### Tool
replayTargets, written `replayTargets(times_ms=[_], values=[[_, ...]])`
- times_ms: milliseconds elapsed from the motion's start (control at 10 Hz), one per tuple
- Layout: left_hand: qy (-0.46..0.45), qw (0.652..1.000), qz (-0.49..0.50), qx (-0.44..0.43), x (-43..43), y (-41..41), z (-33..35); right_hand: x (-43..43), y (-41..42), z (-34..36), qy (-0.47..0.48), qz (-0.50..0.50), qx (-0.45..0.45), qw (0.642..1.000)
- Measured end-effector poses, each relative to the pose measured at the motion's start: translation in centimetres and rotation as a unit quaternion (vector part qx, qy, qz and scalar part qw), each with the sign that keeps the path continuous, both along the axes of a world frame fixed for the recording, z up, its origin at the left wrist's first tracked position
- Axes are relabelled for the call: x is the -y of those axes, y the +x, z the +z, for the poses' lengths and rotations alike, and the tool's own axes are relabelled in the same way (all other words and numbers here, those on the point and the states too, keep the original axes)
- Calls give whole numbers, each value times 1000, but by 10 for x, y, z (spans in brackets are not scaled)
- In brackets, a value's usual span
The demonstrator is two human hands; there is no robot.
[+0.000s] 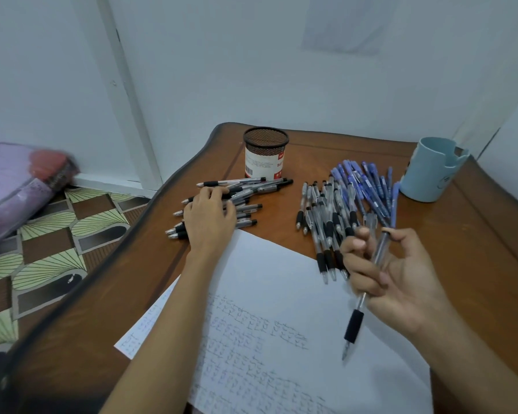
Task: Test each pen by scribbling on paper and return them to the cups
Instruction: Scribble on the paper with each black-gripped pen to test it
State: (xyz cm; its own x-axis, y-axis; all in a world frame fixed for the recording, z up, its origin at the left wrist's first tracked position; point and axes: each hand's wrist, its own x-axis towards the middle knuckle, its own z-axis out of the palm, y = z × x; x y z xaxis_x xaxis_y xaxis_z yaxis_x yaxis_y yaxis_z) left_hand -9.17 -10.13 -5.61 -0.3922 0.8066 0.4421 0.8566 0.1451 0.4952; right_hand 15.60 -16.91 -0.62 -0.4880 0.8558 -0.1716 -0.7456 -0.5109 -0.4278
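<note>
Two heaps of pens lie on the brown counter (476,234), and I see a person's arms reaching in from the bottom of the frame. The right grip (401,282), at centre right, is closed around a clear pen (354,325) with a black sleeve. The pen slants with its tip down and to the left over the paper (269,282). Whether the tip touches the sheet I cannot tell. The lower half of the paper is filled with rows of small scribbles.

The left grip (208,216), at centre left, rests on the left pile (245,201) of black-and-clear pens with fingers bent over them. I cannot tell whether it holds any. Just above that pile stands a black mesh cup (265,153) with a white and red label. To the right of centre lies the bigger heap (326,216), black-and-clear pens toward the paper and blue pens (368,186) behind them. A pale blue cup (431,170) stands at the upper right, just beside the blue pens. At the left edge, a patterned floor (57,234) shows below a purple bundle (9,180).
</note>
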Motion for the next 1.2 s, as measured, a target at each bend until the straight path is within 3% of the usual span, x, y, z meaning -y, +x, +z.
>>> replayTargets(times_ms=[100, 200, 300, 500, 600, 900, 1100, 1200], values=[[-9, 1000, 2, -8, 0, 0, 1, -7, 13, -22, 23, 46, -50, 997], [-11, 1000, 0, -12, 0, 0, 0, -6, 12, -27, 13, 21, -60, 998], [-10, 1000, -3, -9, 0, 0, 1, 4, 14, -8, 42, -82, 43, 995], [-18, 1000, -3, -7, 1, 1, 4, 9, -6, -15, 36, -44, 177, 982], [-18, 1000, -3, -8, 2, 1, 3, 11, -10, -16, 17, 19, 138, 990], [-19, 1000, -8, -13, 2, 1, 4, -2, 11, -37, 6, 35, -68, 997], [-21, 1000, -8, -19, 2, 1, 3, 2, 10, -24, -20, -124, -10, 992], [-21, 1000, -9, -17, 2, 1, 4, 4, 6, -18, -13, -144, -19, 989]])
